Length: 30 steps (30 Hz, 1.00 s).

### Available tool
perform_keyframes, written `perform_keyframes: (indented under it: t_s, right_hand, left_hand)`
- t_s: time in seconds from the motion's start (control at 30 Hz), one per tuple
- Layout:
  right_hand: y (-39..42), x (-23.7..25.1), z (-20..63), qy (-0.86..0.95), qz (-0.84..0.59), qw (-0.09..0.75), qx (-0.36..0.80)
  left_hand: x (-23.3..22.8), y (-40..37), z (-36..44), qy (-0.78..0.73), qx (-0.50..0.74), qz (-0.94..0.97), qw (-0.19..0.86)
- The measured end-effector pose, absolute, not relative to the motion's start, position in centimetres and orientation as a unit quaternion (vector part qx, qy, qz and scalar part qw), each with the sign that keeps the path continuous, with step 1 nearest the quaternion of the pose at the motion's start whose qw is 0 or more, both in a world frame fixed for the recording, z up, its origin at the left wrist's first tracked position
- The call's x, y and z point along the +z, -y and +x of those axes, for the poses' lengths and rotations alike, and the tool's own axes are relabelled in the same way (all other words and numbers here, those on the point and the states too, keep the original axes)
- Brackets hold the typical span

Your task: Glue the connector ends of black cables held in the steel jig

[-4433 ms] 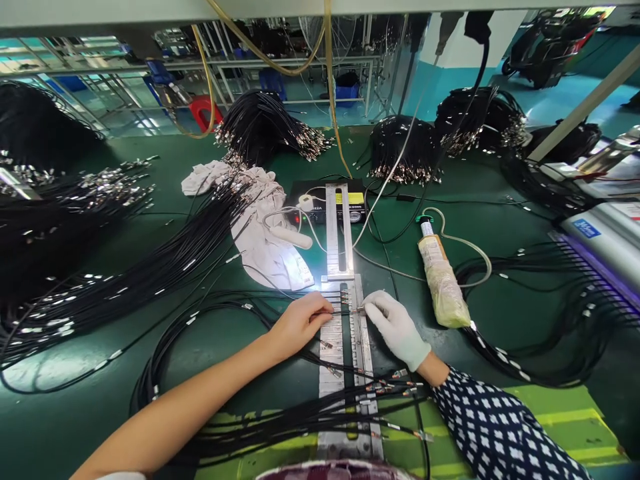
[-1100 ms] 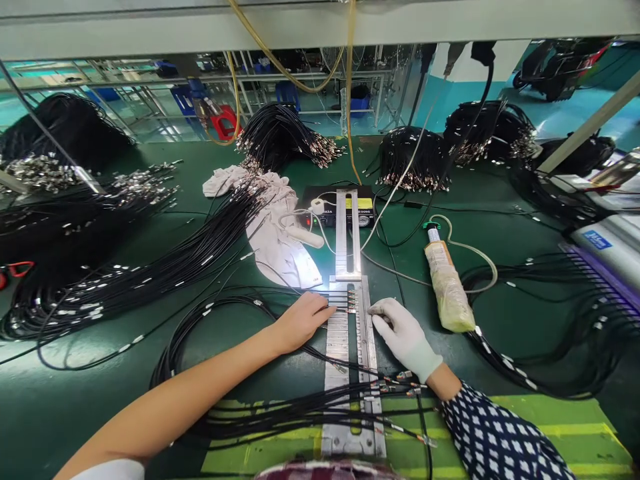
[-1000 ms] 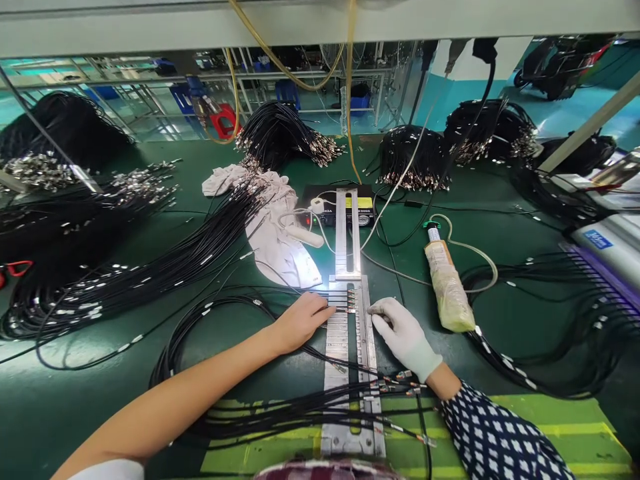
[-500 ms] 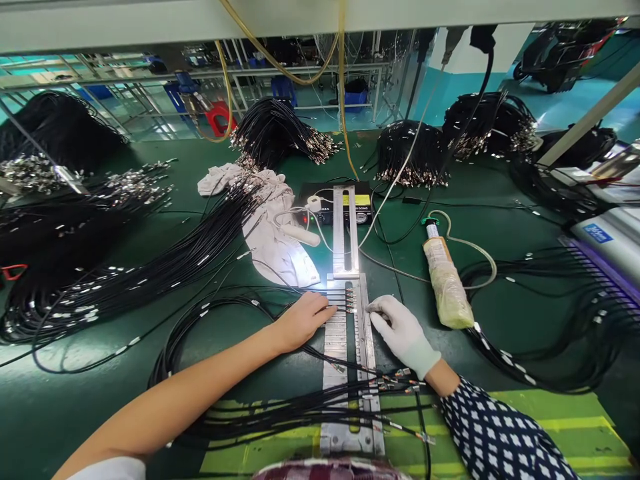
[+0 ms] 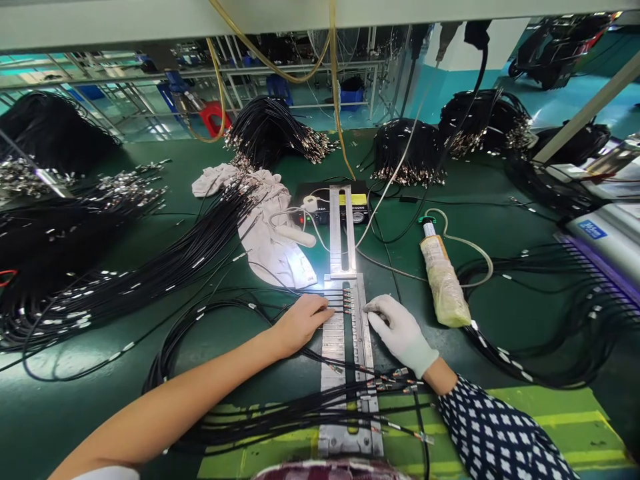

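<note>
A long slotted metal fixture (image 5: 346, 347) lies on the green bench, running toward me. Several thin black cables (image 5: 336, 301) with metal tips sit in its upper slots. My bare left hand (image 5: 300, 321) rests at the fixture's left edge, fingertips pressing the cables there. My right hand (image 5: 397, 330), in a white glove, lies on the fixture's right edge with its fingers curled and the index fingertip near the cable tips. More black cables (image 5: 310, 407) cross the fixture's near end.
A wrapped glue syringe (image 5: 441, 283) with a hose lies to the right. A white cloth (image 5: 260, 227) and a small black controller box (image 5: 345, 203) sit behind the fixture. Heaps of black cables (image 5: 75, 260) cover the left and back; a grey machine (image 5: 605, 240) stands at the right.
About four seconds ago both hands pinched a cable end over the fixture; now it lies in a slot and my hands rest at the fixture's edges. In the last second only the view shifted.
</note>
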State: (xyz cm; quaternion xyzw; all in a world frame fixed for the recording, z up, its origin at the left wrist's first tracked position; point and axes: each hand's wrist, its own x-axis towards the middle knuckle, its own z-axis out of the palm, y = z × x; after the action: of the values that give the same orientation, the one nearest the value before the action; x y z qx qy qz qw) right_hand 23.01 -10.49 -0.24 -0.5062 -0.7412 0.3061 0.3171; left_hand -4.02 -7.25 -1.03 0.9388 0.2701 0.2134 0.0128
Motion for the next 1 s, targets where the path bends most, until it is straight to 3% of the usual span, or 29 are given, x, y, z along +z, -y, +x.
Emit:
perform_keyframes:
  t_s: [0.23, 0.43, 0.6, 1.0]
  right_hand:
    - [10.4, -0.3, 23.1, 0.737, -0.510, 0.318, 0.309]
    - [10.9, -0.7, 23.8, 0.760, -0.467, 0.331, 0.309]
    - [11.1, -0.9, 23.9, 0.758, -0.478, 0.328, 0.301]
    - [10.8, -0.9, 23.5, 0.755, -0.493, 0.313, 0.297]
  left_hand:
    - [-0.8, 9.0, -4.5, -0.351, 0.104, 0.929, 0.048]
    - [0.8, 9.8, -6.1, -0.385, 0.113, 0.907, 0.128]
    - [1.3, 10.8, -6.5, -0.448, 0.079, 0.881, 0.129]
    - [1.3, 10.7, -4.3, -0.440, 0.175, 0.869, 0.141]
